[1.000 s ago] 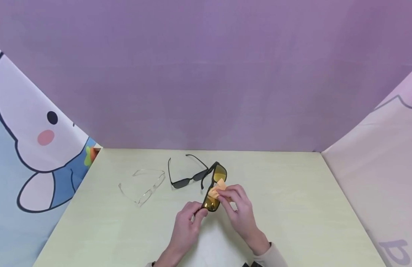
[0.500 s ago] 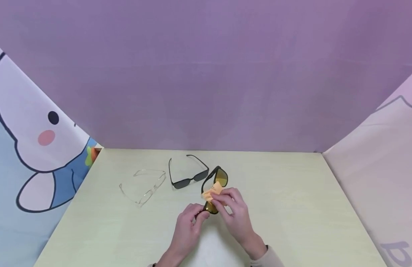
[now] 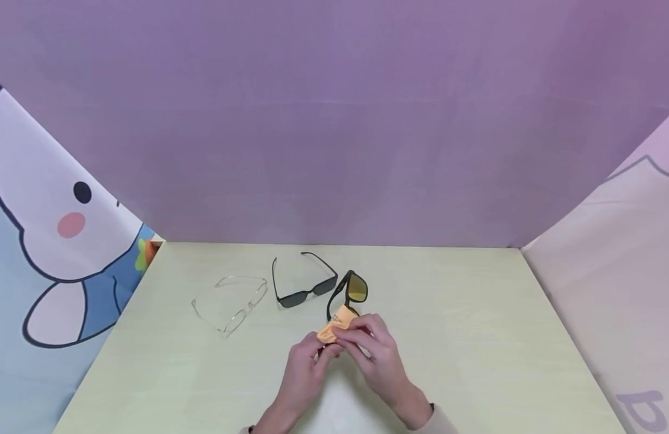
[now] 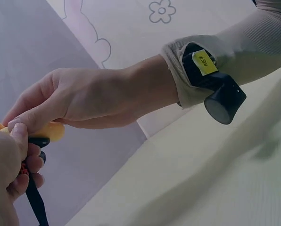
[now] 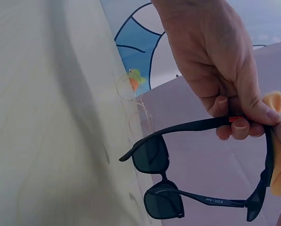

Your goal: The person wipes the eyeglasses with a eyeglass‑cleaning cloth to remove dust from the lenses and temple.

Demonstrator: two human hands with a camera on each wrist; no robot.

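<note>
My left hand grips black-framed sunglasses with yellow mirrored lenses by their near end, at the temple's hinge. An orange cleaning cloth is pinched between the fingertips of my right hand. It covers the near lens, right by my left thumb. The right wrist view shows the left fingers curled round one temple, with both temples unfolded and the cloth against the lens side. In the left wrist view the two hands' fingertips meet around the cloth.
Black sunglasses with dark lenses lie on the pale table, just left of the held pair. Farther left are clear eyeglasses with a thin frame. A purple backdrop rises behind the table, with printed cloth panels at both sides.
My right hand has drawn the cloth down and left along the sunglasses, from near the bridge to the near lens. The left hand keeps its grip almost in place.
</note>
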